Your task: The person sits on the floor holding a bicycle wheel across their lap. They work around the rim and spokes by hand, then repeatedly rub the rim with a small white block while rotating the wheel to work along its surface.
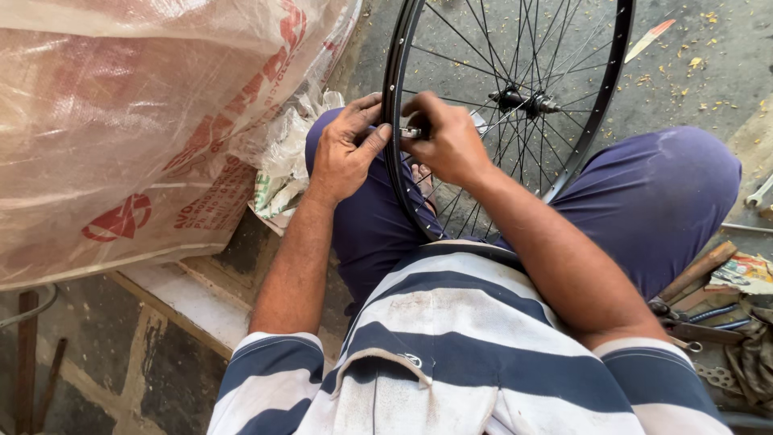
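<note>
1. I have the bicycle wheel (564,121) standing upright between my knees, its black rim running from the far edge of the view down into my lap, the hub (523,101) sitting just right of my hands.
2. My left hand (348,149) is clamped on the rim from the left side, thumb pressed against the inner edge. To my mind this grip should stay firm so the wheel cannot twist while the other hand works.
3. My right hand (447,141) is closed, fingers together, on a small silvery tool (411,131) held right at the rim where a spoke (451,153) meets it. I cannot tell exactly how the tool seats, since my fingers cover most of it.
4. I judge that the tool must sit squarely on the spoke end before I turn it; a tilted seat could slip and round the fitting.
5. Small turns look wisest, with the rim checked for wobble against my left thumb.
6. A large plastic sack (121,121) lies to the left, and loose tools (708,314) rest on the floor to the near right, within reach.
</note>
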Demonstrator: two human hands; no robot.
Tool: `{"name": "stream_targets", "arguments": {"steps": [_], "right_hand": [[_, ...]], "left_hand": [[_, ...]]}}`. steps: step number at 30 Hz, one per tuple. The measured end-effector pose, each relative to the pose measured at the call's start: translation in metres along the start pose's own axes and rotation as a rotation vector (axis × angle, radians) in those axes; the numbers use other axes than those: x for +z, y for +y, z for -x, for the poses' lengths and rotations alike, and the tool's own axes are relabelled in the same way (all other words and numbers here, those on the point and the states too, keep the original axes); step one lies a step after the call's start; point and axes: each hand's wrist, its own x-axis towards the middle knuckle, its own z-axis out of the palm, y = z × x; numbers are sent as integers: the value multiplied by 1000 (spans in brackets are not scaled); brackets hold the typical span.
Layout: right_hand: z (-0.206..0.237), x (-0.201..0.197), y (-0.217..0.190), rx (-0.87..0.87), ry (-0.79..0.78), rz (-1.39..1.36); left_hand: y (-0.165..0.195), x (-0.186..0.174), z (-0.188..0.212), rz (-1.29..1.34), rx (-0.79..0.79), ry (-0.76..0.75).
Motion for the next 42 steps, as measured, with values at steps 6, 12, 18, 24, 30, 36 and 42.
{"name": "stream_targets", "arguments": {"steps": [6,12,18,24,30,36,42], "right_hand": [[-3,-3,2,-153,-125,-534],[-3,-3,1,-140,-53,-168],[-5,-12,-7,49,-108,-472],[-3,-1,-5,-237,-48,-69],[7,-3,-4,-291,13,-7],[28,-21,-11,-531,263,95],[15,-9,-3,-520,200,79]], "left_hand": [[2,0,-1,-17,23,-2],[6,0,-1,-1,20,-7],[9,0,-2,-3,35,-14],[10,-3,-23,50,-116,4],[19,0,-99,532,-96,-90],[7,-7,-42,338,-158,-105],[3,-12,-8,147,18,-129]]}}
